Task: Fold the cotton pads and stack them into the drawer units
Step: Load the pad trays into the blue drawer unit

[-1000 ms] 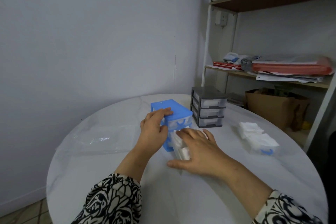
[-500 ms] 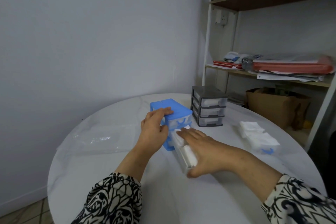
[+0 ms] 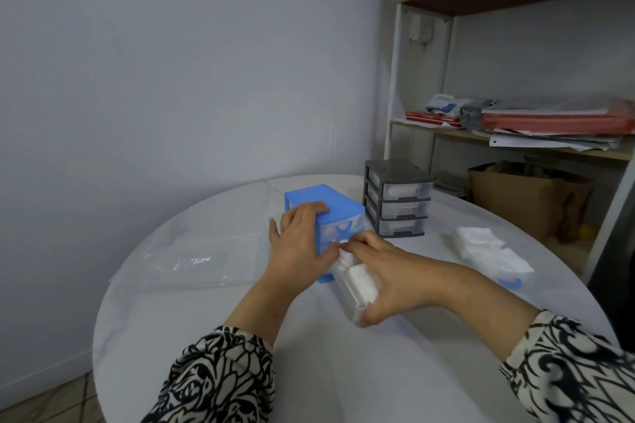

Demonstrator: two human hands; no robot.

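Gripping, right hand (image 3: 391, 271): your fingers curl round the clear drawer (image 3: 354, 288), thumb at its front end
Bracing, left hand (image 3: 302, 240): fingers curled over the top edge of the blue drawer unit (image 3: 330, 213), steadying it
Drawer position: pulled well out of the blue unit, rear end at the opening, folded cotton pads (image 3: 357, 276) inside
Handling: pads are probably soft, light and easily crushed; take the stiff drawer by its side walls
Spare pads (image 3: 488, 247): well apart, beyond your right wrist
Grey drawer unit (image 3: 398, 203): just behind
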